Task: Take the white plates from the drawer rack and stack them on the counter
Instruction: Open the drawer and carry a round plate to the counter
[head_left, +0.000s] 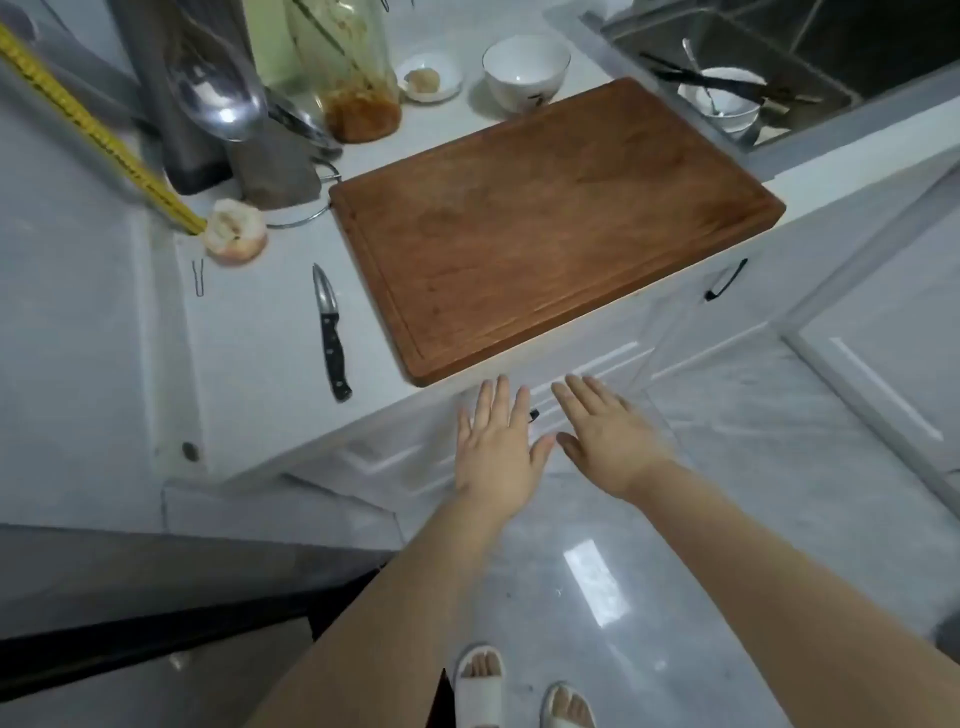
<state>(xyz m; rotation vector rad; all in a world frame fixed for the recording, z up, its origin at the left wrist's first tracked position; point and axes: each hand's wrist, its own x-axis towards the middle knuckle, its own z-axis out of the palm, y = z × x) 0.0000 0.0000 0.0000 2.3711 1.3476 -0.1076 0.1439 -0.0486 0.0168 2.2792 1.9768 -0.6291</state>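
My left hand (496, 447) and my right hand (605, 436) are stretched out side by side, palms down, fingers straight, in front of the white drawer front (587, 343) below the counter edge. Neither hand holds anything. A small black drawer handle (534, 414) shows between the two hands. The drawer is closed, so no rack or white plates are in view. The white counter (270, 332) lies just above the hands.
A brown wooden cutting board (550, 218) overhangs the counter edge. A black-handled knife (330, 332) lies to its left. Behind it stand a white bowl (524, 73), a small dish (428, 78), a jar (358, 88) and a ladle (218, 88). The sink (753, 78) holds dishes. Another black handle (724, 280) is at the right.
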